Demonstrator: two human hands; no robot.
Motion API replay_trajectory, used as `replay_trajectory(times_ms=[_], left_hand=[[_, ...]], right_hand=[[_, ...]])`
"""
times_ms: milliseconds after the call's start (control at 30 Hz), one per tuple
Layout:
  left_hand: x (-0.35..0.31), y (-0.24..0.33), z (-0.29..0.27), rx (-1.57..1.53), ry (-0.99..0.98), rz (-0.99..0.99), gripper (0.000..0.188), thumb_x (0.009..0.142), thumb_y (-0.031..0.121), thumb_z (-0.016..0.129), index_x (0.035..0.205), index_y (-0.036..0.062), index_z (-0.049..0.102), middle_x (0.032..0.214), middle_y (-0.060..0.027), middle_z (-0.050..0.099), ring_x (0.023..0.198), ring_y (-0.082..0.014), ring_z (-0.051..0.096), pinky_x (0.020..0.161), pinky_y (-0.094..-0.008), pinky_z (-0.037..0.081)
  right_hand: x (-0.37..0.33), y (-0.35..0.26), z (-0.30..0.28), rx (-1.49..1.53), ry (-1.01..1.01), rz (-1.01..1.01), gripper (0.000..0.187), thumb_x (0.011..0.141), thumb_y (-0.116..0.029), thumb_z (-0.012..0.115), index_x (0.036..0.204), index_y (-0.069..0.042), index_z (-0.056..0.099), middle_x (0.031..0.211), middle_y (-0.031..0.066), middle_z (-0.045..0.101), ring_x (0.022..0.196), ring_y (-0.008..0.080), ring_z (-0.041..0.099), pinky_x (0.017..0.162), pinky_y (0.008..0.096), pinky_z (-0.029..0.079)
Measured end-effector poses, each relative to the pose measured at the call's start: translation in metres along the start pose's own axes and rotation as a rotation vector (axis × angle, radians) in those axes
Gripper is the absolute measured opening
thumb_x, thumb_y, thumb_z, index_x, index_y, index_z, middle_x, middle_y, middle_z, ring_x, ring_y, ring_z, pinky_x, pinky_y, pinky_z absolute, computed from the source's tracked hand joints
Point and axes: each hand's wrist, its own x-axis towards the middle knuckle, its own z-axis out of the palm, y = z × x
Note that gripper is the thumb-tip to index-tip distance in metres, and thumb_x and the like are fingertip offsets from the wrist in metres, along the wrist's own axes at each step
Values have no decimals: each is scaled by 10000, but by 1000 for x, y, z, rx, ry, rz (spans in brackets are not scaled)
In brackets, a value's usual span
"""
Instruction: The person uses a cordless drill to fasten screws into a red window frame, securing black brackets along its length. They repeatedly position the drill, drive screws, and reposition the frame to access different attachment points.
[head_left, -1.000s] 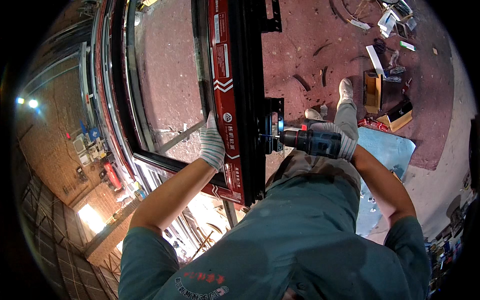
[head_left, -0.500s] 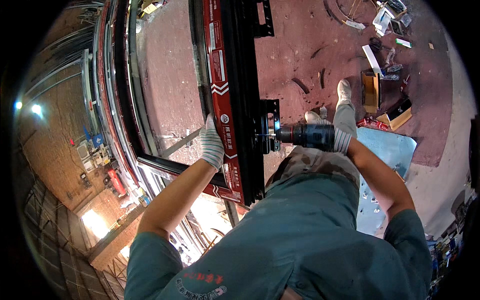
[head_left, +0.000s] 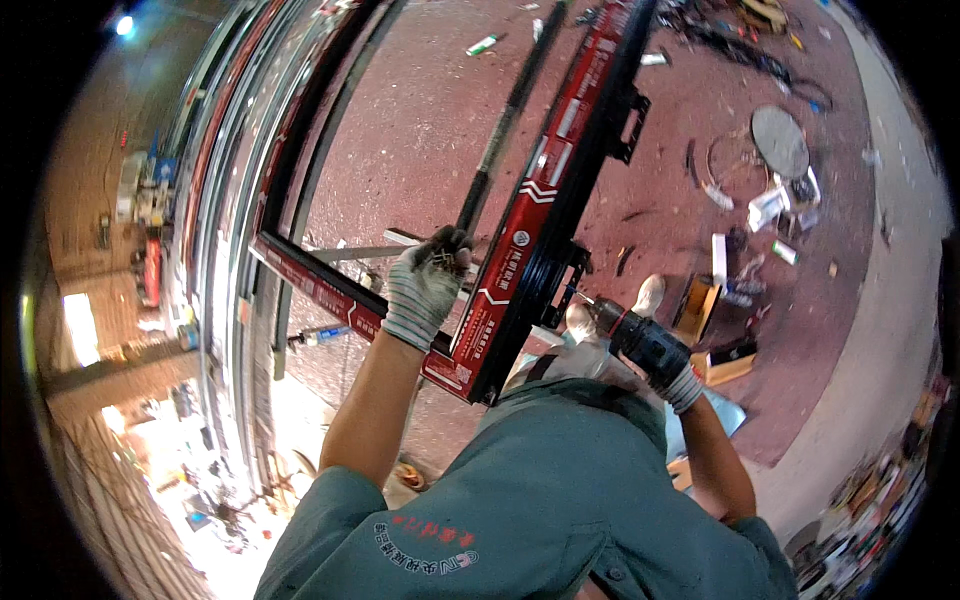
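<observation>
A dark window or door frame [head_left: 528, 200] covered with printed red film stands in front of me. Black slotted brackets [head_left: 570, 278] stick out from its right side. Palm up over the frame's lower left part, my left hand [head_left: 425, 285] wears a striped white glove with dark fingertips. Its fingers curl around several small brassy screws [head_left: 445, 262]. A gloved right hand, mine [head_left: 683, 385], grips a dark power drill [head_left: 645, 345]. The drill's tip is close to the lower bracket but apart from it. The drill body hides most of my right fingers.
Long metal profiles [head_left: 215, 250] are stacked at the left. On the reddish floor at the right lie opened cardboard boxes [head_left: 697, 308], a round grey disc [head_left: 780, 142] and plastic scraps. My feet [head_left: 650, 295] stand just beyond the drill.
My left hand has left the frame's red face and turned palm up with screws in it. The drill has pulled back from the bracket and tilted. The view has turned.
</observation>
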Motion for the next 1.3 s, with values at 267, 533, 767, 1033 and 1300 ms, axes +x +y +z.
replay_trajectory(times_ms=[267,533,767,1033,1300], left_hand=[[-58,-24,17,-56,-210,35,241,965,59,433,1151,1,575,1106,-181,624,1069,-295,605,846,-344,568],[-74,-60,23,-112,-129,4,177,941,102,529,1098,58,597,1002,-98,664,939,-227,653,760,-326,563],[-88,-71,34,-110,-158,-47,164,921,103,566,1072,51,606,986,-101,666,940,-231,651,772,-310,556],[-90,-80,37,-56,-219,-32,226,924,119,563,1135,38,565,1005,-95,648,955,-233,640,778,-304,565],[-95,-90,45,-5,-229,88,238,944,115,525,1163,25,545,1048,-129,627,955,-239,637,815,-342,566]], right_hand=[[-10,-65,34,-247,73,-418,273,802,-84,697,1065,-68,623,972,53,666,879,165,643,732,272,530],[-28,-63,41,-354,10,-422,231,769,-116,703,988,-92,632,916,59,650,841,219,643,732,320,523],[-42,-64,40,-567,42,-489,266,710,-139,728,951,-92,627,859,66,636,812,260,626,712,350,510],[-51,-84,43,-884,47,-751,292,709,-127,713,981,-74,619,856,68,634,808,264,630,710,346,514],[-59,-55,48,-694,147,-564,263,719,-116,696,963,-63,613,824,77,621,759,255,627,671,336,519]])
